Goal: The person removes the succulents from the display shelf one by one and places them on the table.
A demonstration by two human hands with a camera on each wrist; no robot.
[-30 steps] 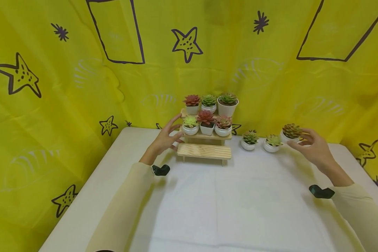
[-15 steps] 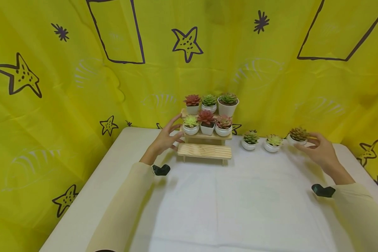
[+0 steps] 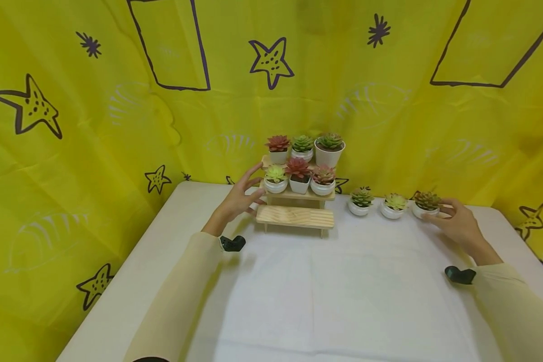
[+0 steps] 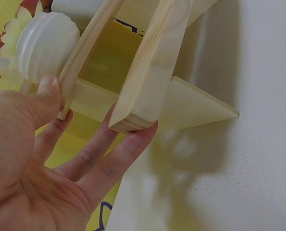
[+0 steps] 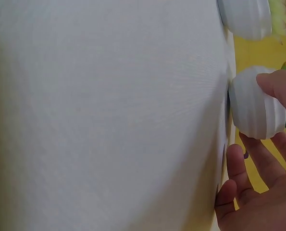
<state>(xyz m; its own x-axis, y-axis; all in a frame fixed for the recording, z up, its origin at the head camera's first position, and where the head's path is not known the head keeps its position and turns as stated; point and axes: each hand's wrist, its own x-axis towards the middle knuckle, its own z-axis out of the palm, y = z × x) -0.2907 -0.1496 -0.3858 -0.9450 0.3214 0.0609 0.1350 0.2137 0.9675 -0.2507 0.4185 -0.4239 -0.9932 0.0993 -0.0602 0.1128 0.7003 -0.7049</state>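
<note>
My right hand [image 3: 459,224] holds a small white pot with a reddish-green succulent [image 3: 427,205] between thumb and fingers, at the right end of a row on the table. From the right wrist view, the ribbed white pot [image 5: 255,103] has its base at the cloth, with the thumb on its side. At the left of a tiered wooden stand [image 3: 295,216], my left hand [image 3: 237,202] rests spread fingers on the shelf ends. The left wrist view shows its thumb by the middle shelf and fingertips touching the lower shelf [image 4: 147,72].
Red, pink and green potted succulents fill the stand's two upper tiers. Its lowest tier is bare wood. A dark green succulent [image 3: 360,201] and a pale green one [image 3: 393,205] stand between stand and right hand. Yellow curtain [image 3: 235,110] hangs behind the white-covered table [image 3: 344,291].
My right hand has carried the reddish-green succulent rightward, then down and slightly back left, beside the pale green one. My left hand has stayed at the stand.
</note>
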